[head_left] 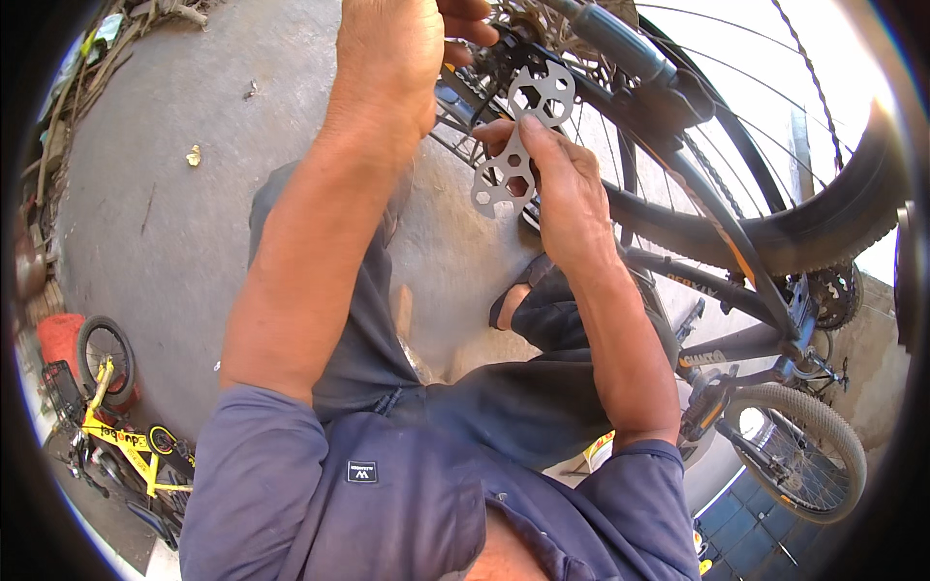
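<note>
My right hand [573, 198] is closed on a flat silver multi-hole bicycle wrench [520, 145], its thumb pressed on the narrow middle. Hexagonal holes of several sizes pierce both wide ends of the wrench. My left hand [399, 63] is raised at the top edge, partly cut off. Its visible fingers are bent and apart, beside the wheel hub [518, 44] of a dark bicycle; nothing shows between them. The bicycle's black frame [722, 213] slants down to the right, with the chainring [836, 293] low on it and a knobby tyre [823, 228] alongside.
A yellow bicycle [126, 436] stands at the lower left near a red object [60, 339]. Another bicycle wheel [809, 455] is at the lower right. Sticks and debris [58, 145] line the left edge of the concrete floor [194, 97]. My sandalled foot [513, 300] is close to the bicycle.
</note>
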